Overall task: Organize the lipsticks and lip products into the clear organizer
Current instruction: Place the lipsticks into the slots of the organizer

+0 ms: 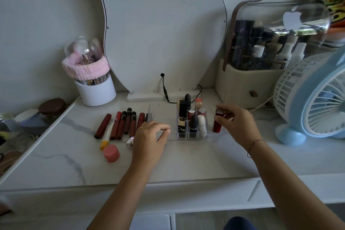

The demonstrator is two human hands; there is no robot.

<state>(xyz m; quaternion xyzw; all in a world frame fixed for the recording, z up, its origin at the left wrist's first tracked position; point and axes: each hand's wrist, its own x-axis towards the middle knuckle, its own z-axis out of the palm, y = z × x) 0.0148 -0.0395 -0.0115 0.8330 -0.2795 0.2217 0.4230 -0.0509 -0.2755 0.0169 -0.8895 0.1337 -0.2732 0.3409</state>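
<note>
The clear organizer (162, 110) stands mid-table in front of the mirror. Its right compartments hold several upright lipsticks (194, 124); its left part looks empty. My right hand (237, 123) pinches the top of a red lipstick (217, 127) that stands just right of the organizer. My left hand (149, 142) hovers over or rests at the organizer's front-left corner, fingers loosely curled with nothing visibly in them. Left of it lie a row of dark red lip tubes (121, 125), a white tube with a yellow tip (106, 136), a pink round pot (111, 153) and a small silver item (130, 142).
A white brush holder with a pink headband (96, 87) stands back left. The mirror (160, 33) and its black cable (165, 91) are behind the organizer. A cosmetics case (261, 65) and a blue fan (313, 99) fill the right side.
</note>
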